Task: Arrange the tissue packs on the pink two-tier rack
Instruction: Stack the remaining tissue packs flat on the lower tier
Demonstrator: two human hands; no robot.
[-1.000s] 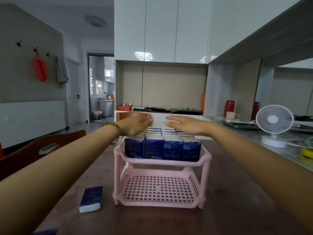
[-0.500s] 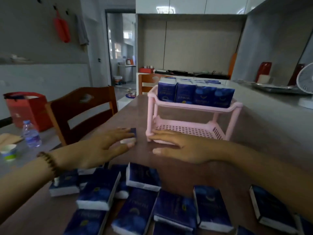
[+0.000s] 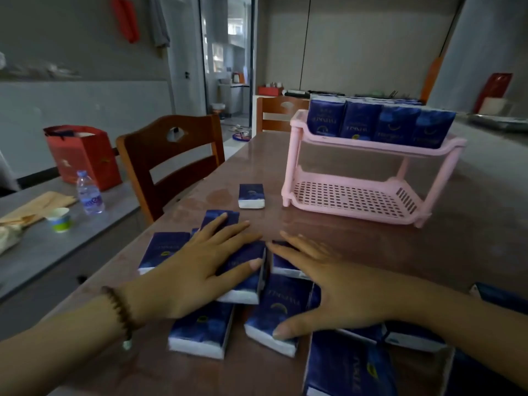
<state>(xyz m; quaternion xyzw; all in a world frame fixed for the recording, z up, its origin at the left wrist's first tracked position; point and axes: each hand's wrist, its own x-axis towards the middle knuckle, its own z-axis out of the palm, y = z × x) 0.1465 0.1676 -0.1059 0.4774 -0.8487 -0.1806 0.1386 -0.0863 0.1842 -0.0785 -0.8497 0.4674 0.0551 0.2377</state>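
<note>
Rack [image 3: 371, 147] stands on the table [image 3: 471, 238], far right; top tier full, a row of packs [image 3: 380, 124] upright across it with more behind; lower tier [image 3: 348, 195] holds none; roughly half done by my read; the lower tier is left to fill. Loose packs [image 3: 200, 335] lie flat in a heap at the near edge; one lone pack [image 3: 251, 195] sits just beside the rack's left front leg. Left hand [image 3: 197, 270] flat, fingers straight, resting on the heap; right hand [image 3: 337, 287] the same, fingers spread, thumb on a pack; neither grips anything. Table brown, glossy; chair [image 3: 171, 155] at its left side; grey side table [image 3: 43, 252] with bottle [image 3: 89, 192], cup [image 3: 60, 220], red bag [image 3: 83, 155]; doorway [image 3: 228, 67] behind.
</note>
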